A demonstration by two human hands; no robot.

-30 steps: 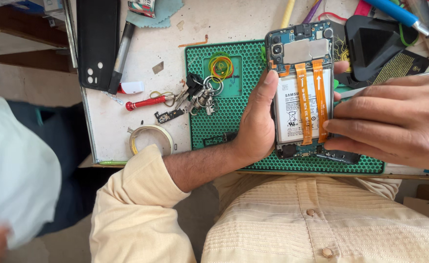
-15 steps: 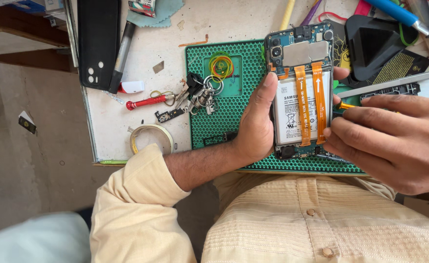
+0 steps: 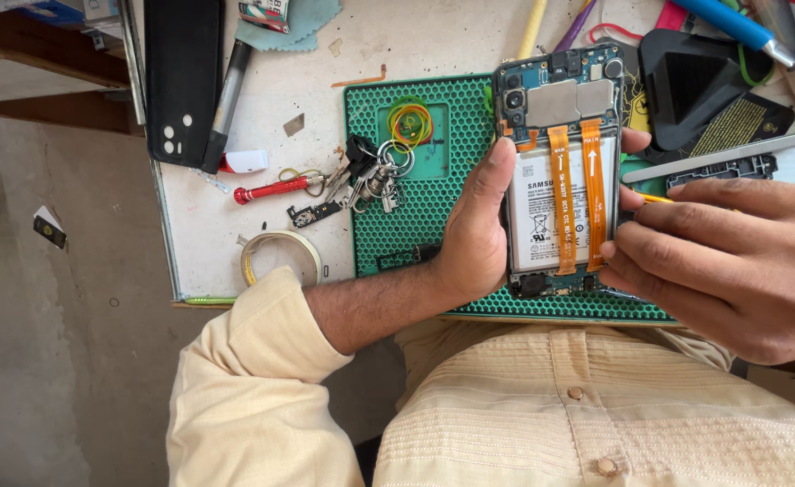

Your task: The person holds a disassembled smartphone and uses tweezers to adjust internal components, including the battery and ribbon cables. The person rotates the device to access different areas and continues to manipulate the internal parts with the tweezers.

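Fingers of the left hand (image 3: 474,239) wrap the left edge of an opened phone (image 3: 562,171), holding it above the green mat (image 3: 415,216) on the bench (image 3: 262,99). The right hand (image 3: 731,266) rests curled fingers on the phone's lower right corner; its grip is hard to make out. A white label lies under two orange ribbon strips (image 3: 578,194). The phone's bottom edge is partly hidden.

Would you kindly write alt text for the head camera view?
A left hand holds an opened phone, its battery and orange ribbon cables exposed, over a green mat, while the right hand touches its lower edge. Keys and tape lie nearby.
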